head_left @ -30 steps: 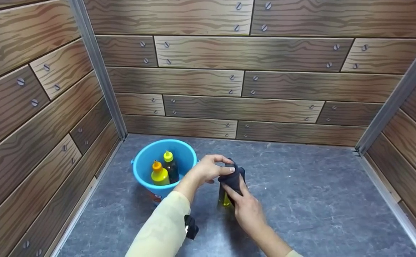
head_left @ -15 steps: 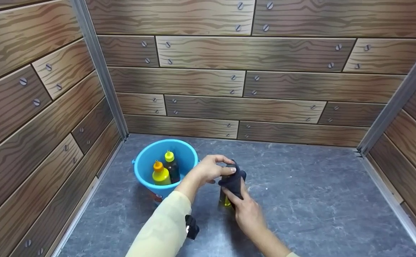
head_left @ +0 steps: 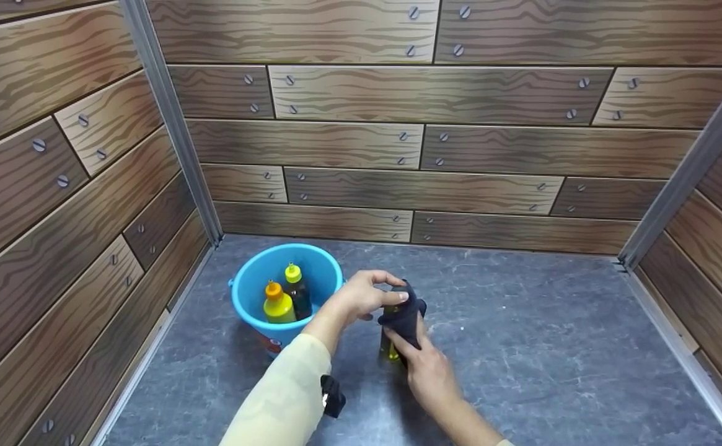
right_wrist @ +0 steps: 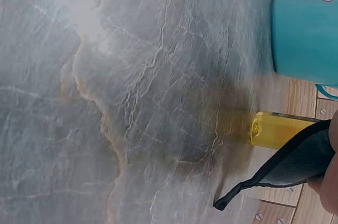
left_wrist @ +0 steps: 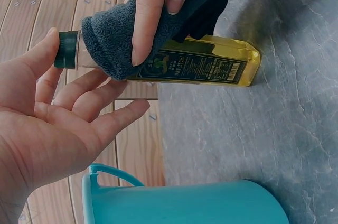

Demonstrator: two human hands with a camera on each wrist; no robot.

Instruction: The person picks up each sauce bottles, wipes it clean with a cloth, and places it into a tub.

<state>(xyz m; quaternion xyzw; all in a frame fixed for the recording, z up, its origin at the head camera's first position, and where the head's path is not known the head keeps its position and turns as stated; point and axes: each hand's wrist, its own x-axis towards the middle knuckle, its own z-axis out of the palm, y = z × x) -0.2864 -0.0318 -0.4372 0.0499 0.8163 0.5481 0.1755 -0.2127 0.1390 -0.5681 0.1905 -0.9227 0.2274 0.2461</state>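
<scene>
A bottle of yellow oil [head_left: 388, 350] with a dark green cap [left_wrist: 66, 49] stands on the grey floor just right of the blue bucket [head_left: 246, 291]. My left hand [head_left: 391, 296] pinches its cap between thumb and fingers. A dark grey cloth [head_left: 403, 317] is wrapped over the bottle's neck and shoulder, and my right hand [head_left: 407, 341] grips it there and presses it against the bottle. In the left wrist view the cloth [left_wrist: 108, 42] covers the neck above the label of the bottle [left_wrist: 211, 65]. The right wrist view shows the bottle's base [right_wrist: 280, 129] and the cloth's hanging end [right_wrist: 280, 168].
Inside the bucket stand a yellow bottle with an orange cap [head_left: 277, 305] and a dark bottle with a yellow cap [head_left: 297, 291]. Wood-patterned walls [head_left: 398, 142] close in the grey floor [head_left: 553, 347] at the back and on both sides.
My right hand has shifted the cloth slightly on the bottle. The left hand stays at the cap, and the bucket has not moved.
</scene>
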